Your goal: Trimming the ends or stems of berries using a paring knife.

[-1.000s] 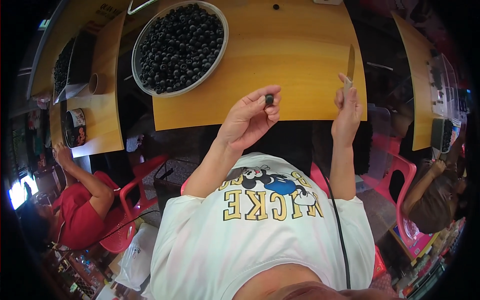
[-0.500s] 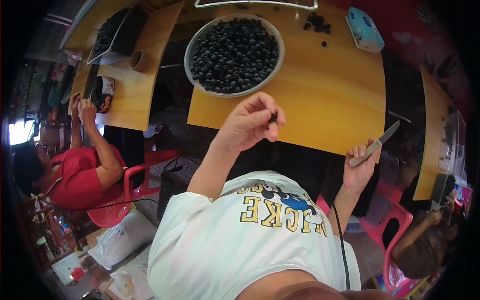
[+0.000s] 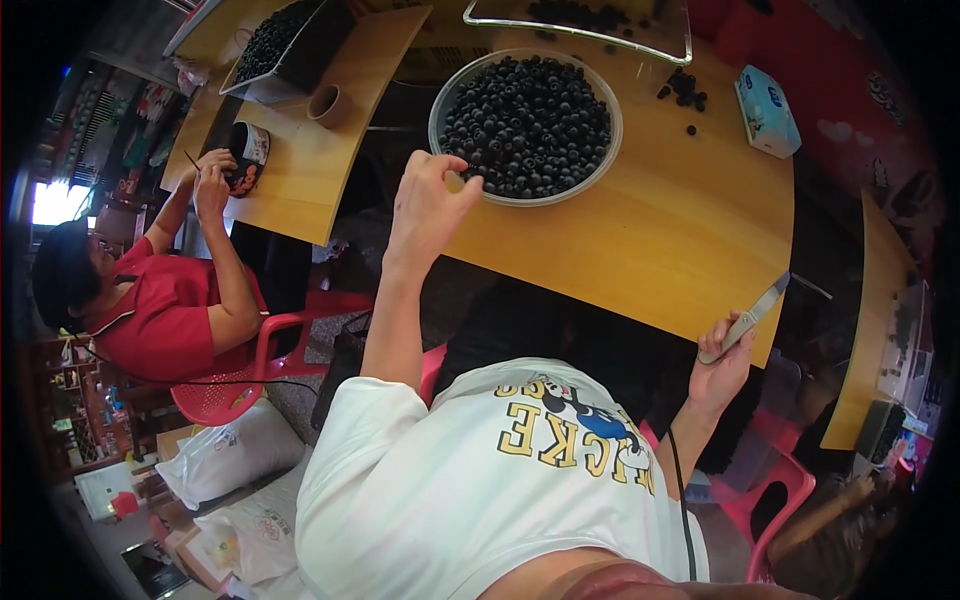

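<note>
A clear round plastic bowl (image 3: 436, 138) is heaped with small black round pieces (image 3: 530, 125), many showing a paler ring at one end. They look like beads or berries; I cannot tell which. My left hand (image 3: 430, 210) hovers at the bowl's near left rim, its thumb and forefinger curved and apart. No piece can be made out between them. Off to the right, past the table's near edge, my right hand (image 3: 720, 365) is closed round the grey handle of a small knife (image 3: 745, 322). Its blade points up and to the right.
My wooden table (image 3: 680, 230) also bears a clear tray (image 3: 600, 35), loose black pieces (image 3: 684, 92) and a blue tissue pack (image 3: 768, 112). At left, a person in red (image 3: 190, 310) works at another table with a patterned tub (image 3: 249, 150). Another person's arm (image 3: 825, 510) shows at lower right.
My left hand has moved left to the bowl's rim, and the black piece pinched in it before no longer shows. The knife stays in my right hand. The whole view has shifted.
</note>
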Tool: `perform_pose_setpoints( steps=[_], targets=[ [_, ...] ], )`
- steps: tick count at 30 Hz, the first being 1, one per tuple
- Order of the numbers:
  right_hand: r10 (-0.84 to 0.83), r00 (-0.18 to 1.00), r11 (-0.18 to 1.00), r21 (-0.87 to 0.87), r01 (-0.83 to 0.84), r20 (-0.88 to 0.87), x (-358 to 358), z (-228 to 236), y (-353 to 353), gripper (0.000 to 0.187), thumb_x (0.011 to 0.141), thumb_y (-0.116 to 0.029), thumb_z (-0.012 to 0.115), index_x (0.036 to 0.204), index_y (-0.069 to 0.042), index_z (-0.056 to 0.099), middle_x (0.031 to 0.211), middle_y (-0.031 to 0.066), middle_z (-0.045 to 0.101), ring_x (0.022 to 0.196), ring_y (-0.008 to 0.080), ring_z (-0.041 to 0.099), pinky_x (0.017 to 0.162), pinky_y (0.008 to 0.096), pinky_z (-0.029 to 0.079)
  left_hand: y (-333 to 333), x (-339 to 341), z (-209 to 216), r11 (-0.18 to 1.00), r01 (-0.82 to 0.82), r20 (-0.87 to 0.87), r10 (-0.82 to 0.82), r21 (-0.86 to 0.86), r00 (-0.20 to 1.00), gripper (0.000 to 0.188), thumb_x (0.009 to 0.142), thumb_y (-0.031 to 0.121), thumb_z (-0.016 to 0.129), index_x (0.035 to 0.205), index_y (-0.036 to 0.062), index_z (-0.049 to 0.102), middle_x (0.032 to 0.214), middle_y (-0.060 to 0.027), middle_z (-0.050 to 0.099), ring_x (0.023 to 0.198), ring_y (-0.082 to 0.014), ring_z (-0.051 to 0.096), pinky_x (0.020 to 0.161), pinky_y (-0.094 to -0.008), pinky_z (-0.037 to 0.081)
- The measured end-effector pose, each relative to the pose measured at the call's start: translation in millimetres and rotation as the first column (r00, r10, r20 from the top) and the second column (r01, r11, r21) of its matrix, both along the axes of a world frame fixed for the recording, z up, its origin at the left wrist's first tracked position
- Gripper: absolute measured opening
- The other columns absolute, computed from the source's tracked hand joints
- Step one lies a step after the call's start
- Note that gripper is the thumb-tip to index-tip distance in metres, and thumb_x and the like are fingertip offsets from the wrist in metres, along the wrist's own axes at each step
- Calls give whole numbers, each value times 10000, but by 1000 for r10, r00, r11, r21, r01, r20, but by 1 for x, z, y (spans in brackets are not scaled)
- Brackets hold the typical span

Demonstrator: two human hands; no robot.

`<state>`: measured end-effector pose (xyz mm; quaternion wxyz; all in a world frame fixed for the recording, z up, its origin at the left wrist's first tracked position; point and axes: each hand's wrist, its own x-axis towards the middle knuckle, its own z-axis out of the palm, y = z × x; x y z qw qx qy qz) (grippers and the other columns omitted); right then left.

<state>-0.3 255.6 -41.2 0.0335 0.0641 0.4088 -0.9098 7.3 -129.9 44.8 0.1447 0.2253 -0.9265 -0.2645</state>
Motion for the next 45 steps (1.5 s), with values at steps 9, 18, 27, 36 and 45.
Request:
perform_pose_setpoints(
  steps=[9,18,27,36,45],
  targets=[
    [50,999,998,47,-50,8,1,4,8,355,1017,-328,392,1105,-9,520,752,35,449,602,92,345,551,245,295,13,-9,-13,992,35,-145,-18,117,989,195,835,146,683,957,-5,664,854,-115,594,753,-222,591,681,-326,480],
    [260,965,940,235,-247,-25,-19,32,-20,291,973,-249,508,1114,2,551,796,27,499,665,90,412,575,215,310,116,-8,-32,-644,68,-231,-172,762,958,258,937,53,552,1184,-21,547,1015,-103,589,817,-127,572,697,-224,501],
    [411,877,499,866,10,-247,-17,59,-54,243,829,-46,688,1072,-45,691,773,26,537,677,111,486,603,226,391,152,-10,-61,-574,-28,-168,-286,818,943,150,919,54,579,1060,1,580,946,-80,610,793,-130,593,732,-248,524],
    [416,751,331,854,401,-513,-15,41,-59,310,705,13,737,1004,-68,709,802,65,602,670,182,618,577,282,492,162,-5,-56,-500,-89,-21,-209,861,978,153,906,55,600,1049,2,588,915,-72,623,799,-129,627,724,-227,563],
    [500,583,241,750,616,-640,-12,42,-55,247,712,-112,761,944,-85,681,816,64,614,656,215,614,547,307,466,156,-8,-71,-736,-24,-149,-168,676,974,173,914,49,591,1080,2,582,951,-108,618,794,-145,607,741,-251,546]
  ],
)
